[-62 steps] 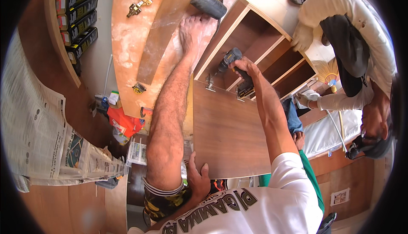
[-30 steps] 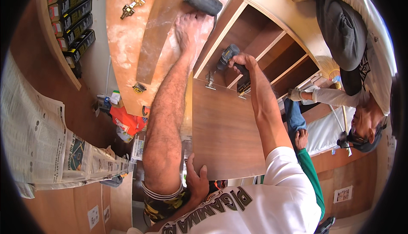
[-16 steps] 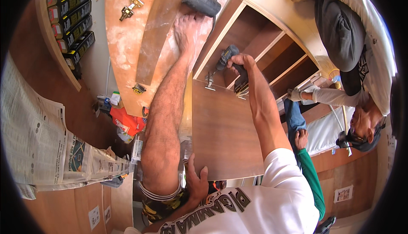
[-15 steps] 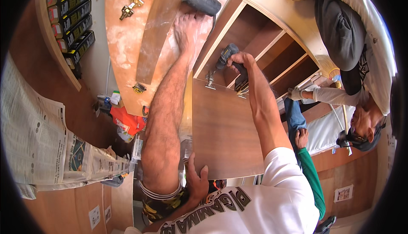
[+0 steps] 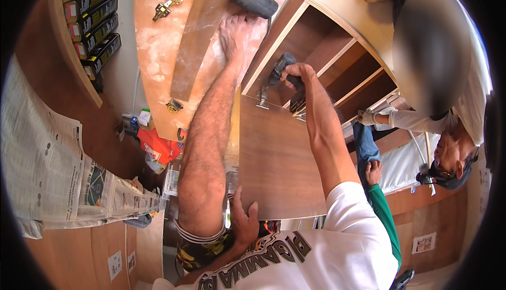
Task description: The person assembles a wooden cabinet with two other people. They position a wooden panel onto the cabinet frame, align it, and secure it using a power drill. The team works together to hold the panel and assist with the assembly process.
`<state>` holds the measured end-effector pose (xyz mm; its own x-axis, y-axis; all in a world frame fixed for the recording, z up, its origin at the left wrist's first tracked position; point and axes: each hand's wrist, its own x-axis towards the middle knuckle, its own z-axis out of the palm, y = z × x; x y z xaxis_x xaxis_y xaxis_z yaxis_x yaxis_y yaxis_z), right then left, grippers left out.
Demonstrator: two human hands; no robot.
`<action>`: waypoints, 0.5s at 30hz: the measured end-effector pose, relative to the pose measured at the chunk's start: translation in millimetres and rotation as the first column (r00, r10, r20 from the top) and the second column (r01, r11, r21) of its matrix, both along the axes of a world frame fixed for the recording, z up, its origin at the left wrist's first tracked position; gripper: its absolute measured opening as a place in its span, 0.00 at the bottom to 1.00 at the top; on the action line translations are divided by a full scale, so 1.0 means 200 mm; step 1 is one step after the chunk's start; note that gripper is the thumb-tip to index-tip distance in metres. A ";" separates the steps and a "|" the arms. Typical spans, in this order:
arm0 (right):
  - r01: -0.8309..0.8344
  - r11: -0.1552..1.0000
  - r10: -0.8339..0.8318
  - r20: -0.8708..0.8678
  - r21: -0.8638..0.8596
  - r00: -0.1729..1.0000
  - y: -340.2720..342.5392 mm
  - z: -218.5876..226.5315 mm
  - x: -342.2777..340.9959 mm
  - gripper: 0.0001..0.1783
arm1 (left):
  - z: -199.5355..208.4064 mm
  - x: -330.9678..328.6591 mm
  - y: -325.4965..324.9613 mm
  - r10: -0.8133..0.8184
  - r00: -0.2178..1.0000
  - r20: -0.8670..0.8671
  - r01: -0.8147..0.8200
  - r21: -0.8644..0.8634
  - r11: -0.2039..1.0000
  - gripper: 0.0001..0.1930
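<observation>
My right hand (image 5: 298, 73) is wrapped around the grip of a dark cordless drill (image 5: 283, 64). The drill's front end is close above a metal hinge (image 5: 262, 98) at the upper edge of a brown wooden door panel (image 5: 282, 158). That edge lies against an open wooden cabinet (image 5: 321, 53) with divided compartments. Beneath the drill's base another hinge (image 5: 301, 116) is partly covered. At the panel's lower left corner, my left hand (image 5: 245, 222) grips it, with the thumb over its face. The drill's tip and its exact contact are too small to make out.
A black-headed mallet (image 5: 254, 0) lies beyond my bare foot (image 5: 232, 34). Loose hinges (image 5: 167, 5) and a tape measure (image 5: 174, 106) rest on the wooden board at left. A gloved co-worker (image 5: 472, 79) crouches at right; another person's green sleeve (image 5: 385, 221) is beside my right arm.
The view has shifted slightly, moving the left-hand things a little to the right in the picture. Both hands keep their places on the drill and the door panel.
</observation>
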<state>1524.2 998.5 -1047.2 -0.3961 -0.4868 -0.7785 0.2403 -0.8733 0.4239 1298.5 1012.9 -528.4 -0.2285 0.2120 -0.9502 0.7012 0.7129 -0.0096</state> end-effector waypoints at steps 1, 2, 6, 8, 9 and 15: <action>0.010 1.000 -0.010 -0.039 0.002 0.999 0.03 0.01 -0.01 0.07 | 0.00 0.02 0.00 0.008 1.000 -0.012 -0.008 -0.001 1.000 0.33; 0.001 1.000 0.000 -0.020 0.008 1.000 0.05 0.01 -0.02 0.07 | 0.01 0.03 -0.02 0.016 1.000 -0.022 -0.016 0.000 1.000 0.33; -0.019 0.999 0.018 0.003 0.028 1.000 0.05 0.02 -0.04 0.06 | 0.01 0.04 -0.02 0.042 0.998 -0.041 -0.043 -0.029 0.999 0.34; -0.001 0.999 0.001 -0.009 0.033 1.000 0.02 -0.03 -0.05 0.05 | 0.00 0.04 0.00 0.026 0.999 -0.039 -0.027 -0.037 0.999 0.34; 0.016 0.999 -0.016 -0.011 0.028 1.000 -0.01 -0.05 -0.05 0.05 | 0.00 0.04 0.00 0.005 0.999 -0.035 -0.007 -0.036 0.999 0.34; -0.046 0.999 0.046 0.043 0.013 0.998 0.12 0.05 -0.06 0.05 | 0.00 0.04 -0.01 -0.001 0.999 -0.036 0.000 -0.026 1.000 0.34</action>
<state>1512.5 1022.6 -1037.2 -0.3395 -0.4925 -0.8014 0.2620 -0.8678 0.4223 1307.2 1010.6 -527.6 -0.2623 0.1870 -0.9467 0.7004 0.7117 -0.0535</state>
